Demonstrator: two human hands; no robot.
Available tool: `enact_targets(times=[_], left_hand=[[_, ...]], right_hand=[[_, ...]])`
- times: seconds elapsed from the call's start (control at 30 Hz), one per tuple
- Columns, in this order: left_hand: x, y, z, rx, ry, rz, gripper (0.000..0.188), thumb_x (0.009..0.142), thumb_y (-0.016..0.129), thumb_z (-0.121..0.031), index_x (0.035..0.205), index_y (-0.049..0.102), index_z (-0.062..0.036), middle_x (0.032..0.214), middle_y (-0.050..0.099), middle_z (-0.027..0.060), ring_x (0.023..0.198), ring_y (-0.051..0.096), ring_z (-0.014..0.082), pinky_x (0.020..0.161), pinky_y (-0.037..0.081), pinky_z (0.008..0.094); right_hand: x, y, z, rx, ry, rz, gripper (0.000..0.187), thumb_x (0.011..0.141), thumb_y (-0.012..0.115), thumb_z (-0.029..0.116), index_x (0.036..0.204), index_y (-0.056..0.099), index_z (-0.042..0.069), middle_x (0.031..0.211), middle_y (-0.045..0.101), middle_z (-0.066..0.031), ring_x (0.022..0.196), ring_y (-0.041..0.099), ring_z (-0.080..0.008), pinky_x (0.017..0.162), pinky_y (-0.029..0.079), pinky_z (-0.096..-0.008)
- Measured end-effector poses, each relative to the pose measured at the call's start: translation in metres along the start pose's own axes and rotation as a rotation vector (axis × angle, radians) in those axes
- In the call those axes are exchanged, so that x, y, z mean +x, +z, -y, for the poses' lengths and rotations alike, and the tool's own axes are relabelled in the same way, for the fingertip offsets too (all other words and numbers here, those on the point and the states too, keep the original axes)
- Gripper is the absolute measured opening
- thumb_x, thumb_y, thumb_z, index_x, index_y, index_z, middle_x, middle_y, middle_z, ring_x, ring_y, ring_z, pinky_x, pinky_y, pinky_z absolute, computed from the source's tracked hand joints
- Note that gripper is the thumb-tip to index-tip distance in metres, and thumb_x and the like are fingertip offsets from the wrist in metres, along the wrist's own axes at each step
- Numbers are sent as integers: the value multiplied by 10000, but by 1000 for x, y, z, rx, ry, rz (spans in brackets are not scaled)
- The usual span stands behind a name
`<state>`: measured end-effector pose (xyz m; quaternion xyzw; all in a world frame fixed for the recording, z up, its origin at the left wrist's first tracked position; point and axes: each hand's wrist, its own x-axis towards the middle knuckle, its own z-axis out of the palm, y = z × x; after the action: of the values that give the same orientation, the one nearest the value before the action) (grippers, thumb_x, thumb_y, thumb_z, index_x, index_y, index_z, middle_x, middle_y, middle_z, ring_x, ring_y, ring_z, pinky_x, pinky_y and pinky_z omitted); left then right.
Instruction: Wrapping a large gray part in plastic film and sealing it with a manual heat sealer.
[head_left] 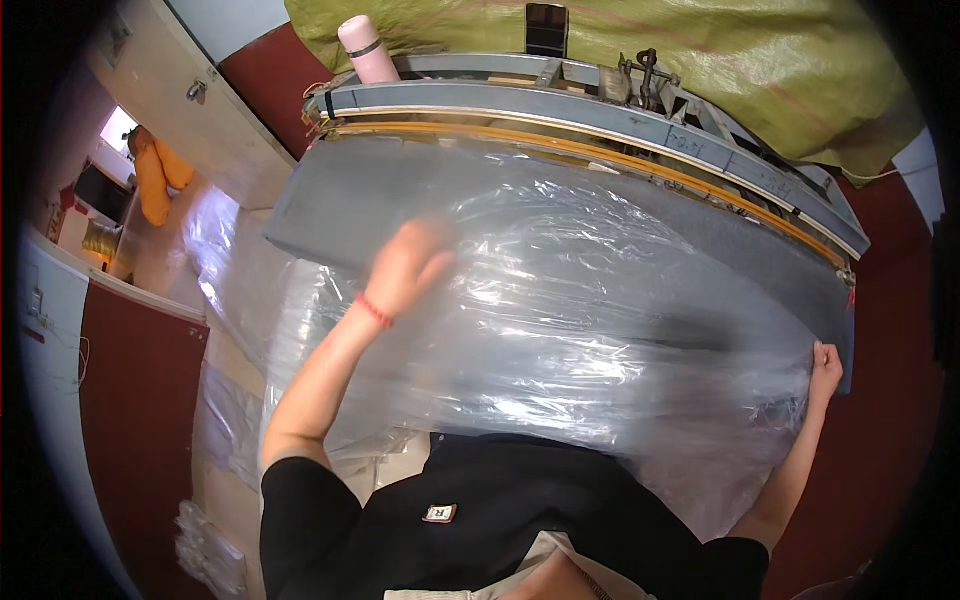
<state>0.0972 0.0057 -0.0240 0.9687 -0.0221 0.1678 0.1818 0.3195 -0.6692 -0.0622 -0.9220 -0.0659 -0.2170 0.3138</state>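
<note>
Even tension and light outward strokes seemed best for flattening the clear film, which lay on my side of the long metal frame, over the flat grey surface. Film thin, glossy, crinkled. My right hand pinched its edge near the frame's right end; my left hand, blurred, fingers loosely spread, was toward the frame's left, contact unclear.
</note>
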Motion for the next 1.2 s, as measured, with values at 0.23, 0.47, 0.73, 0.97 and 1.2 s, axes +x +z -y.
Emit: enact_targets(times=[0.23, 0.47, 0.73, 0.97, 1.2], left_hand=[[40, 11, 15, -68, 109, 8, 492, 705, 659, -281, 1105, 521, -29, 1197, 464, 141, 1183, 358, 306, 973, 294, 405], [45, 4, 9, -106, 131, 152, 188, 665, 669, -140, 768, 541, -48, 819, 532, 62, 873, 490, 258, 744, 387, 364], [72, -63, -75, 425, 537, -727, 222, 596, 616, 42, 760, 526, -77, 861, 559, 88, 821, 542, 256, 703, 385, 359], [12, -9, 33, 333, -100, 56, 263, 779, 562, -199, 999, 553, -55, 1100, 538, 103, 1038, 502, 273, 835, 425, 354], [85, -9, 17, 208, 24, -47, 176, 789, 575, -188, 820, 596, -16, 830, 584, 122, 803, 550, 288, 689, 448, 349]], right_hand=[[0, 1, -2, -85, 18, -2, 265, 825, 568, 221, 713, 479, -2, 567, 351, -28, 559, 330, -105, 510, 329, -262], [0, 3, 3, -149, 43, -64, 273, 830, 561, 254, 740, 501, 3, 570, 402, -61, 555, 358, -121, 531, 363, -280], [-7, 1, 6, -159, 92, -88, 241, 823, 570, 243, 761, 516, 16, 584, 430, -70, 558, 382, -122, 536, 374, -281], [-4, 8, 16, -171, 104, -104, 234, 825, 570, 259, 770, 526, 36, 603, 457, -44, 580, 400, -94, 558, 384, -257], [-5, 5, 13, -169, 68, -128, 221, 821, 573, 235, 769, 519, 27, 613, 477, -83, 562, 411, -140, 549, 387, -281]])
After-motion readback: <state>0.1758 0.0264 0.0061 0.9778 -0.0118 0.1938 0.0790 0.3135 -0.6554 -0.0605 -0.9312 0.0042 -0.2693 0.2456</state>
